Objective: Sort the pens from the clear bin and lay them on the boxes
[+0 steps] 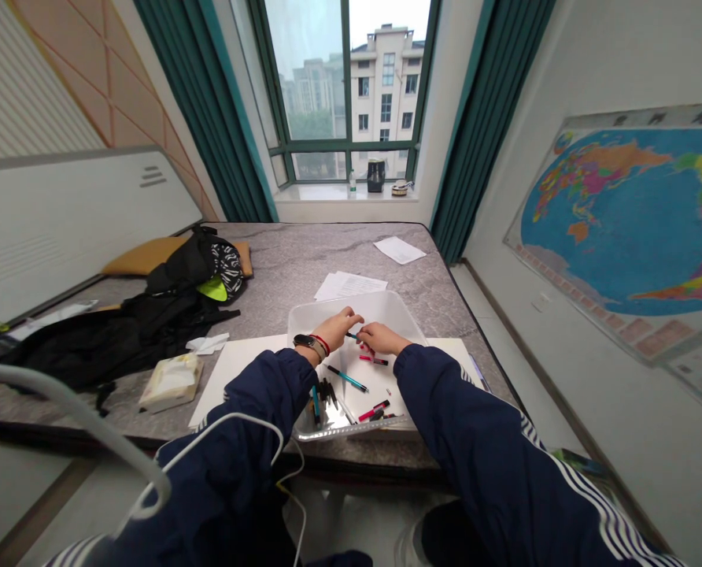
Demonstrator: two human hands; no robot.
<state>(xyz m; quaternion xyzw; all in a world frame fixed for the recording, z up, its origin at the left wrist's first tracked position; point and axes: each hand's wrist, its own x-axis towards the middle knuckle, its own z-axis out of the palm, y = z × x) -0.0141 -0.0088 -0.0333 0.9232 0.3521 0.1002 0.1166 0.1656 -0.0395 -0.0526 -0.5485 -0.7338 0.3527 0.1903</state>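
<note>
A bright room is seen, with a green-framed window (pixel 345 87) between teal curtains (pixel 203 102) and a large world map (pixel 634 220) on the right wall. Below the window, a grey mottled desk (pixel 304 260) is strewn with loose white papers (pixel 351 285), and a broad white sheet of card (pixel 233 370) lies towards its near edge, under a shallow translucent plastic tub (pixel 380 303). The left hand (pixel 336 327) and the right hand (pixel 380 339) are brought together above the tub, their fingertips touching, and a slim dark pen with a teal end (pixel 351 335) is held there, though which hand grips it cannot be told. In the tub, a long teal pen (pixel 348 379), a pink-and-black pen (pixel 373 360), a red pen (pixel 375 409) and a cluster of black pen parts (pixel 326 391) are lying loose, partly hidden by navy striped sleeves (pixel 493 441). To the left, a black backpack (pixel 186 268), a black jacket (pixel 108 346), a mustard cushion (pixel 142 256) and a tissue pack (pixel 171 382) are heaped, and a thick white cable (pixel 79 413) crosses the foreground.
</note>
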